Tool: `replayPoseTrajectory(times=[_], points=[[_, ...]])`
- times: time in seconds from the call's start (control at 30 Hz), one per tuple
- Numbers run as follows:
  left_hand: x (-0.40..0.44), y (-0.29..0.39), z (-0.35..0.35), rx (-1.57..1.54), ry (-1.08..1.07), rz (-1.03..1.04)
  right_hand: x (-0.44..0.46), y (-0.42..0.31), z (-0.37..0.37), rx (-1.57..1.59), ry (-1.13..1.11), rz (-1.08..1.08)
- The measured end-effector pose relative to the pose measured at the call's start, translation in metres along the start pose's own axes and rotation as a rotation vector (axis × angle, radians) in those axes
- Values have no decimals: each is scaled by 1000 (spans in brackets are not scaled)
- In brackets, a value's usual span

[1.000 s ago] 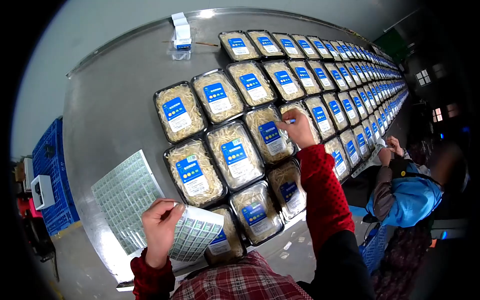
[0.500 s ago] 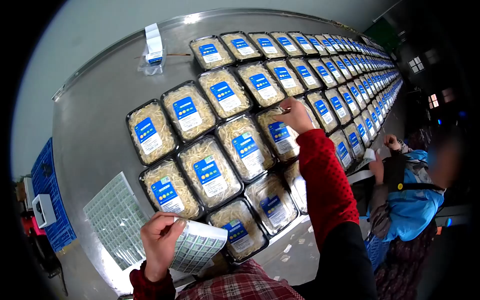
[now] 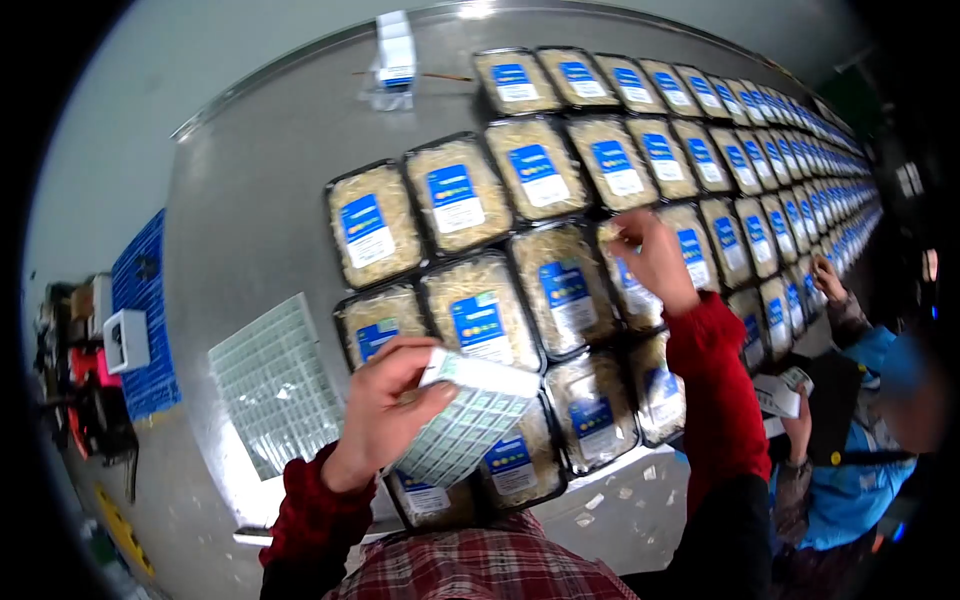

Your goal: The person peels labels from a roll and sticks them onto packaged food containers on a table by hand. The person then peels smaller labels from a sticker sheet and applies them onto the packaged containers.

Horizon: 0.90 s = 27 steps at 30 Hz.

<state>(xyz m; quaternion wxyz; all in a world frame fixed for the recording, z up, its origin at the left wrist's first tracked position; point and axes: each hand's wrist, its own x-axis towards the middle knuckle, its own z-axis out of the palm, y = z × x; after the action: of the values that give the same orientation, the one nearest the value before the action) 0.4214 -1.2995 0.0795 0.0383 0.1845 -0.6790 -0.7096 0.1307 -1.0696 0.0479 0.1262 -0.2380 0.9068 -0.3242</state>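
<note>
My left hand [image 3: 385,415] pinches a sheet of small green-and-white stickers [image 3: 465,430] by its upper edge; the sheet curls over the nearest packs. My right hand [image 3: 650,255] is over a black tray pack [image 3: 635,295] with pale, stringy contents under clear film and a blue-and-white label. The fingers of that hand are pinched together close to the top of the label; what is between them, if anything, is too small to make out. Next to it, a similar pack [image 3: 565,285] bears a small green sticker on its label, as does another pack [image 3: 480,320].
Rows of packs [image 3: 700,155] stretch across the metal table [image 3: 260,200] to the far right. Another sticker sheet [image 3: 275,390] lies at left. A plastic bag with white labels [image 3: 395,65] lies at the back. A person in blue [image 3: 860,480] works at right, holding a white label roll [image 3: 785,390].
The view has shifted, so the packs appear farther right. My right hand stays at the same pack. The sticker sheet in my left hand has tilted, its upper edge folding over. The co-worker's hands have moved.
</note>
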Motion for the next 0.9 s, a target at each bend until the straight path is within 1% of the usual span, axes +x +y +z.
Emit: replayPoseTrajectory(times=[0.07, 0.13, 0.17, 0.2, 0.23, 0.27, 0.33, 0.4, 0.43, 0.47, 0.5, 0.53, 0.6, 0.67, 0.73, 0.77, 0.8, 0.83, 0.87, 0.9], points=[[4, 0, 4, 4, 13, 71, -47, -80, 25, 552, -354, -175], [3, -1, 2, 92, -1, 114, -70, -119, 49, 492, -327, -543], [1, 2, 0, 98, 9, 114, -74, -127, 57, 488, -374, -526], [-1, 6, -1, 177, 31, 155, -76, -134, 62, 483, -427, -511], [-4, 9, -2, 256, 56, 196, -77, -140, 65, 423, -402, -526], [-6, 8, -5, 258, 77, 201, -78, -145, 68, 385, -382, -537], [-10, 0, -9, 317, 155, 300, -79, -153, 75, 378, -364, -532], [-14, -3, -17, 324, 211, 333, -80, -165, 81, 311, -342, -535], [-16, -7, -24, 380, 230, 384, -79, -168, 88, 308, -344, -542], [-17, -9, -30, 437, 248, 431, -76, -175, 93, 301, -368, -524], [-17, -10, -36, 433, 267, 455, -71, -179, 99, 345, -446, -509], [-20, -11, -43, 430, 278, 454, -67, -182, 106, 390, -524, -490], [-25, -14, -56, 425, 308, 350, -64, -188, 123, 379, -501, -530], [-27, -15, -67, 442, 348, 339, -65, -201, 134, 266, -392, -629], [-28, -16, -76, 427, 418, 232, -62, -213, 143, 233, -357, -672], [-28, -24, -84, 452, 448, 221, -58, -216, 146, 223, -362, -678], [-27, -29, -91, 442, 456, 225, -51, -219, 149, 287, -431, -667], [-27, -33, -99, 355, 456, 160, -42, -222, 154, 352, -500, -655], [-27, -38, -103, 267, 453, 93, -21, -216, 160, 506, -569, -439], [-27, -43, -106, 104, 477, 37, 14, -209, 172, 651, -490, -222]])
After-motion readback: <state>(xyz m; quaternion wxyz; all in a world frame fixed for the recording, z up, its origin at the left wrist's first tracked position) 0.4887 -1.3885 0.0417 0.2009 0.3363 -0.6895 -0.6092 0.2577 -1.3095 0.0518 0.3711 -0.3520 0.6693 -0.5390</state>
